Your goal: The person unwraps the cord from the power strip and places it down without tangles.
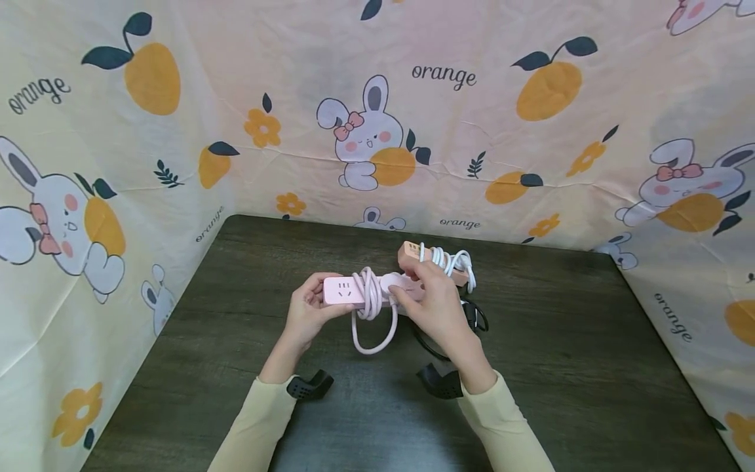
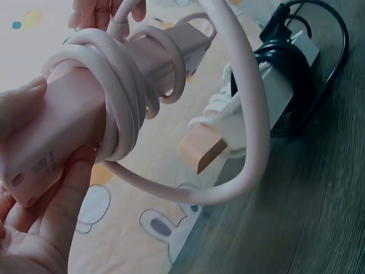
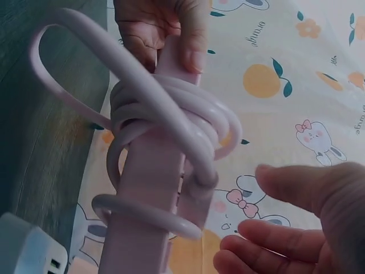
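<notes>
Gripping a pink strip [image 1: 339, 288], left fingers [image 2: 71, 188] hover above dark tabletop [image 1: 236, 328], right fingers [image 3: 282, 240] parted, printed cloth [image 1: 454, 115] behind.

Hiding part of an oblong, pale pink plastic power strip [image 1: 339, 289] behind the right hand [image 1: 438, 305], head view; leaving its small grey lettering [image 2: 43, 162] too blurred to read, left wrist view; cropping a white plastic block [image 3: 25, 248], right wrist view.

On dark wood-grain surface [image 1: 590, 367]: oblong peach power strip [image 1: 408, 254] wrapped in white cord [image 1: 463, 261], near white power strip [image 2: 278, 105] with black cord [image 2: 299, 80]; behind, cream cloth [image 1: 483, 39] printed with rabbits and oranges.
</notes>
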{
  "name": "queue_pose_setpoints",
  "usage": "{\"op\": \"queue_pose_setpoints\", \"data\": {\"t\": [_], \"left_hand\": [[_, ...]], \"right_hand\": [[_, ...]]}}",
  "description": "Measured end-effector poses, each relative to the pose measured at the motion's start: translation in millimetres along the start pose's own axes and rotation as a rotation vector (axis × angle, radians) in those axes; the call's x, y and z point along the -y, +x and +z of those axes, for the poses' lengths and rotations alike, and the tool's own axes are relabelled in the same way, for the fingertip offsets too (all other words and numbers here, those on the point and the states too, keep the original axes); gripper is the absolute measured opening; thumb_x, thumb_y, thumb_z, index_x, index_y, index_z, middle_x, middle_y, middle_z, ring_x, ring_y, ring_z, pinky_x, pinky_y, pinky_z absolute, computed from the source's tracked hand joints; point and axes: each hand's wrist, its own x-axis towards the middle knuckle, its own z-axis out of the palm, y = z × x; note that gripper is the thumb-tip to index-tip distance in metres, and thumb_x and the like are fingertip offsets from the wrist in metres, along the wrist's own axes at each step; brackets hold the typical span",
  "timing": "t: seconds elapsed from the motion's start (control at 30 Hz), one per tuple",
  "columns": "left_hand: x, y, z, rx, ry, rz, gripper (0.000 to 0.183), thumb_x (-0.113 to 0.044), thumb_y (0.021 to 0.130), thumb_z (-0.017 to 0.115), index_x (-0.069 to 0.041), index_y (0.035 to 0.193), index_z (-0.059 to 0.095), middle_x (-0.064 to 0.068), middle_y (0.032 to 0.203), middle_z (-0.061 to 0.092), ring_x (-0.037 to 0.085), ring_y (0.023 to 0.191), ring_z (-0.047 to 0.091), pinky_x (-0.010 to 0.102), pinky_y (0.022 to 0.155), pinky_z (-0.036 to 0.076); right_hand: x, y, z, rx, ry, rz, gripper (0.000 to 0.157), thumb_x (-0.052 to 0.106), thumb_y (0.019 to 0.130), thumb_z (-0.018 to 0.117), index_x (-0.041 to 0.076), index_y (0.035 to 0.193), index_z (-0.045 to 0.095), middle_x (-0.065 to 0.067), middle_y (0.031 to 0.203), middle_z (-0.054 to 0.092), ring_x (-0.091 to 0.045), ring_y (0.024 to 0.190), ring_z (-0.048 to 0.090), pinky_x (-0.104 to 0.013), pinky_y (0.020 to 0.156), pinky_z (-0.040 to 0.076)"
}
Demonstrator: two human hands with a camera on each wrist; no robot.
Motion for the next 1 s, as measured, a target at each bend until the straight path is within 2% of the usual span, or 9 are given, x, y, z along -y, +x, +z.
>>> {"op": "queue_pose_setpoints", "data": {"t": [0.13, 0.37, 0.63, 0.77, 1.0], "left_hand": [[2.6, 0.6, 10.0, 0.032, -0.020, 0.014, 0.051, 0.018, 0.069, 0.070, 0.013, 0.115, 0.051, 0.010, 0.105, 0.061, 0.013, 0.092, 0.061, 0.023, 0.075, 0.053], [5.9, 0.4, 24.6, 0.075, -0.066, 0.021, 0.052, 0.019, 0.068, 0.070, 0.013, 0.116, 0.050, 0.010, 0.106, 0.060, 0.013, 0.092, 0.059, 0.023, 0.075, 0.052], [9.5, 0.4, 38.1, 0.087, -0.088, 0.018, 0.051, 0.018, 0.068, 0.070, 0.013, 0.115, 0.050, 0.012, 0.105, 0.060, 0.014, 0.090, 0.059, 0.022, 0.073, 0.052], [11.5, 1.1, 42.8, 0.096, -0.080, 0.036, 0.051, 0.019, 0.067, 0.070, 0.014, 0.114, 0.050, 0.014, 0.103, 0.060, 0.012, 0.088, 0.059, 0.022, 0.072, 0.052], [13.1, 0.1, 46.2, 0.107, -0.039, 0.036, 0.051, 0.018, 0.066, 0.072, 0.013, 0.112, 0.052, 0.022, 0.105, 0.059, 0.012, 0.087, 0.060, 0.022, 0.072, 0.053]], "right_hand": [[-2, -2, -6.7, 0.062, -0.071, -0.017, 0.036, 0.015, 0.073, 0.080, 0.000, 0.102, 0.065, -0.011, 0.092, 0.062, -0.023, 0.078, 0.056, -0.033, 0.062, 0.047], [-6, 0, -22.3, 0.239, -0.191, -0.055, 0.043, 0.017, 0.073, 0.077, -0.001, 0.110, 0.065, -0.010, 0.092, 0.059, -0.022, 0.077, 0.052, -0.034, 0.064, 0.045], [-5, 2, -33.0, 0.395, -0.345, -0.049, 0.043, 0.019, 0.076, 0.071, 0.001, 0.114, 0.064, -0.014, 0.109, 0.061, -0.030, 0.093, 0.055, -0.046, 0.078, 0.045], [-4, 1, -34.8, 0.426, -0.443, -0.043, 0.042, 0.023, 0.076, 0.070, 0.004, 0.113, 0.065, -0.011, 0.109, 0.062, -0.030, 0.090, 0.054, -0.050, 0.078, 0.044], [-4, -2, -32.5, 0.408, -0.515, -0.069, 0.031, 0.021, 0.071, 0.073, 0.006, 0.098, 0.067, -0.005, 0.089, 0.063, -0.027, 0.081, 0.055, -0.051, 0.078, 0.043]]}}
